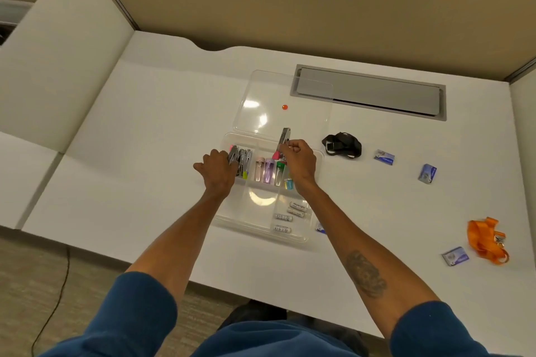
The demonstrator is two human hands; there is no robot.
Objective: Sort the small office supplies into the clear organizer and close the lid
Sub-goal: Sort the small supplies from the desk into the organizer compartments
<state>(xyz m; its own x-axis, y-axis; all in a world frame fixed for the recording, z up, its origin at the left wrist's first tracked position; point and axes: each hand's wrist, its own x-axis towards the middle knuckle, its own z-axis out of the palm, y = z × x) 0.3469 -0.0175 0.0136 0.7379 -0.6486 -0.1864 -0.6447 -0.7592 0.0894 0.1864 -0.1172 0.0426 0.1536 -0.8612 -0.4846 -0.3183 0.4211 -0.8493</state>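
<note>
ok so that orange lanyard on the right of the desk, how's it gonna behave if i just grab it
Likely floppy: the orange lanyard lies bunched in loose folds, so lifted at one point it would probably unravel and dangle. Its metal clip looks like the heaviest part and may swing. The flat strap seems unlikely to roll.

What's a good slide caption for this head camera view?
Right hand holds a silver tool over the clear organizer; left hand touches metal tools in its far-left compartment; lid open.
</note>
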